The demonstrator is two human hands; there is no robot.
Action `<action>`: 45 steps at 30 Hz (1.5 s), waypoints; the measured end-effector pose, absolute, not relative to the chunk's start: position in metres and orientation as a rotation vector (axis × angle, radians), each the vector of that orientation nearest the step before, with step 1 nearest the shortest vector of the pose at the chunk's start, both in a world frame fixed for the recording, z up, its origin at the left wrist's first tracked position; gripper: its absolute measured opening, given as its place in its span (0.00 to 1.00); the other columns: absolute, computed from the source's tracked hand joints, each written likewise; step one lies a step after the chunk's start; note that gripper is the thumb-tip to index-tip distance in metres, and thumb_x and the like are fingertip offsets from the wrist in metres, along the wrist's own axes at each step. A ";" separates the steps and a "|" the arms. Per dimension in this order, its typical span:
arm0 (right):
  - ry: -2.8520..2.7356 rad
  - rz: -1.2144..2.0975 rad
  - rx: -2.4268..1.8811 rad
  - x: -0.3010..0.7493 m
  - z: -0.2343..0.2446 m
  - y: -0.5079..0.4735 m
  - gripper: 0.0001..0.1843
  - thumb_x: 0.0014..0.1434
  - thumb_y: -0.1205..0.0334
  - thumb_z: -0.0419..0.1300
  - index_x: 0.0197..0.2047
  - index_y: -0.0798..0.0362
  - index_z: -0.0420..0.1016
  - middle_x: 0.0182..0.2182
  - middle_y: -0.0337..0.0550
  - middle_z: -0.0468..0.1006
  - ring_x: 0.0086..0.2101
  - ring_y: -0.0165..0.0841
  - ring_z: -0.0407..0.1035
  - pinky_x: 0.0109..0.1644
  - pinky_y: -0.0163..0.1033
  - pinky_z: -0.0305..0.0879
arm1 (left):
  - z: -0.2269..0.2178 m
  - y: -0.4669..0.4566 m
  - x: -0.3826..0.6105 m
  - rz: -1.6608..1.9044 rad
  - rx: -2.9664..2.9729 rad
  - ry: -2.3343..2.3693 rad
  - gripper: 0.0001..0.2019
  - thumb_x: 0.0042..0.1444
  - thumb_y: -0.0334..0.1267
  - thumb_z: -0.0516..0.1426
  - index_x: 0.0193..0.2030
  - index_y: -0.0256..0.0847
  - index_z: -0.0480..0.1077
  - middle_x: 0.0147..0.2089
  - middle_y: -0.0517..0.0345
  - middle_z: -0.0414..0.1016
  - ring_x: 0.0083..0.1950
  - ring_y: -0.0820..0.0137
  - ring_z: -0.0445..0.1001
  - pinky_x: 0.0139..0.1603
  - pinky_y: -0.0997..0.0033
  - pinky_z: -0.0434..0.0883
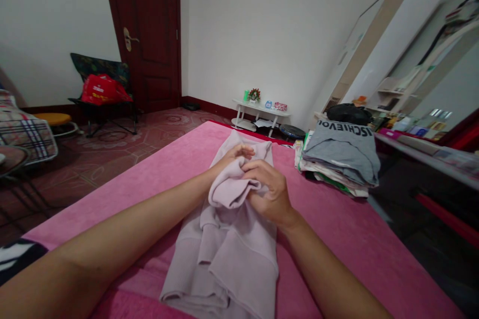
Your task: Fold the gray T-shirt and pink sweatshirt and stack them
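A pale lilac sweatshirt [243, 264] lies lengthwise on a pink bedspread [160, 179], its ribbed hem toward me and its sides folded inward. A bunched, doubled-over part of the cloth is raised near its far end. My right hand [271, 192] pinches the edge of this raised part between thumb and fingers. Behind the same fold is my left hand [235, 154], its fingers partly covered by the cloth and bent toward the right hand. What the left fingers grip is hidden.
Folded clothes [339, 154] are stacked at the bed's right edge, with a black item [350, 113] on top. Beyond the bed stands a low white table [262, 108]. A red bag [103, 89] rests on a folding chair near the door [149, 35]. A cluttered dresser [430, 144] stands right.
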State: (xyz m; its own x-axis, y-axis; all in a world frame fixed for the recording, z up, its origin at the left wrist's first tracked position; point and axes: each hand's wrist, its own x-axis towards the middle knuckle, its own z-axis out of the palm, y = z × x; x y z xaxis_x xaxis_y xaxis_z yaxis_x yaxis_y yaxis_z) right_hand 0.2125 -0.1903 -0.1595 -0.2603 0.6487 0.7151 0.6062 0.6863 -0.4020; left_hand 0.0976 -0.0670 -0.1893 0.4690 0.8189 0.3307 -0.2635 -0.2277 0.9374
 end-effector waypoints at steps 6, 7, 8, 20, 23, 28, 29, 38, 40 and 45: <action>-2.398 1.119 -1.290 0.220 -0.115 -0.219 0.11 0.48 0.63 0.65 0.38 0.52 0.76 0.23 0.33 0.72 0.24 0.26 0.65 0.26 0.29 0.60 | -0.195 -0.074 0.084 0.379 2.417 0.339 0.26 0.50 0.34 0.60 0.58 0.37 0.66 0.64 0.45 0.62 0.69 0.53 0.51 0.67 0.54 0.53; -2.383 1.145 -1.313 0.223 -0.111 -0.220 0.14 0.49 0.63 0.65 0.41 0.52 0.76 0.25 0.34 0.73 0.25 0.26 0.66 0.27 0.29 0.60 | -0.194 -0.075 0.082 0.292 2.503 0.291 0.25 0.53 0.35 0.59 0.59 0.38 0.65 0.66 0.47 0.60 0.71 0.53 0.46 0.68 0.54 0.51; -2.353 1.109 -1.330 0.227 -0.109 -0.220 0.14 0.50 0.64 0.64 0.43 0.53 0.76 0.26 0.35 0.74 0.26 0.27 0.67 0.29 0.29 0.61 | -0.193 -0.076 0.081 0.237 2.552 0.247 0.24 0.55 0.37 0.58 0.60 0.39 0.65 0.66 0.49 0.60 0.71 0.54 0.45 0.68 0.55 0.50; -2.280 0.602 -1.566 0.217 -0.171 -0.190 0.12 0.49 0.58 0.64 0.21 0.55 0.69 0.17 0.32 0.67 0.21 0.24 0.58 0.26 0.30 0.48 | -0.205 -0.107 0.092 0.004 2.745 0.694 0.40 0.54 0.45 0.58 0.69 0.35 0.49 0.73 0.41 0.30 0.73 0.51 0.33 0.70 0.53 0.40; -2.302 0.477 -1.577 0.211 -0.171 -0.194 0.11 0.50 0.59 0.65 0.22 0.54 0.69 0.18 0.32 0.68 0.21 0.24 0.58 0.26 0.31 0.47 | -0.211 -0.108 0.090 0.086 2.776 0.672 0.39 0.54 0.47 0.58 0.70 0.38 0.49 0.73 0.43 0.30 0.73 0.52 0.34 0.70 0.53 0.40; -2.370 0.425 -1.300 0.210 -0.163 -0.208 0.05 0.54 0.71 0.58 0.31 0.52 0.73 0.29 0.37 0.75 0.31 0.28 0.67 0.37 0.32 0.60 | -0.210 -0.100 0.066 0.273 2.774 0.395 0.31 0.55 0.43 0.58 0.66 0.40 0.58 0.72 0.47 0.45 0.72 0.53 0.45 0.70 0.55 0.48; -2.372 0.419 -1.221 0.215 -0.164 -0.211 0.09 0.55 0.73 0.55 0.35 0.52 0.74 0.35 0.40 0.76 0.37 0.29 0.69 0.42 0.33 0.62 | -0.207 -0.096 0.055 0.284 2.774 0.300 0.28 0.58 0.39 0.55 0.65 0.40 0.59 0.71 0.49 0.49 0.71 0.56 0.48 0.69 0.59 0.51; -2.431 0.106 -1.385 0.304 -0.202 -0.230 0.38 0.53 0.76 0.51 0.66 0.45 0.56 0.67 0.45 0.52 0.64 0.39 0.49 0.65 0.52 0.52 | -0.191 -0.088 -0.041 0.279 2.974 0.226 0.30 0.58 0.27 0.50 0.67 0.52 0.56 0.71 0.56 0.50 0.71 0.60 0.50 0.68 0.57 0.54; -2.435 0.056 -1.352 0.300 -0.206 -0.230 0.37 0.54 0.72 0.54 0.67 0.45 0.55 0.68 0.46 0.49 0.65 0.41 0.45 0.66 0.55 0.49 | -0.187 -0.100 -0.042 0.267 2.971 0.089 0.29 0.59 0.31 0.52 0.67 0.51 0.55 0.71 0.55 0.52 0.71 0.59 0.47 0.70 0.54 0.49; -2.457 0.082 -1.089 0.267 -0.213 -0.225 0.24 0.59 0.63 0.57 0.60 0.46 0.64 0.62 0.48 0.63 0.64 0.40 0.51 0.65 0.54 0.49 | -0.188 -0.122 -0.033 0.313 2.868 -0.074 0.32 0.58 0.38 0.54 0.69 0.44 0.51 0.67 0.47 0.60 0.69 0.58 0.55 0.71 0.52 0.44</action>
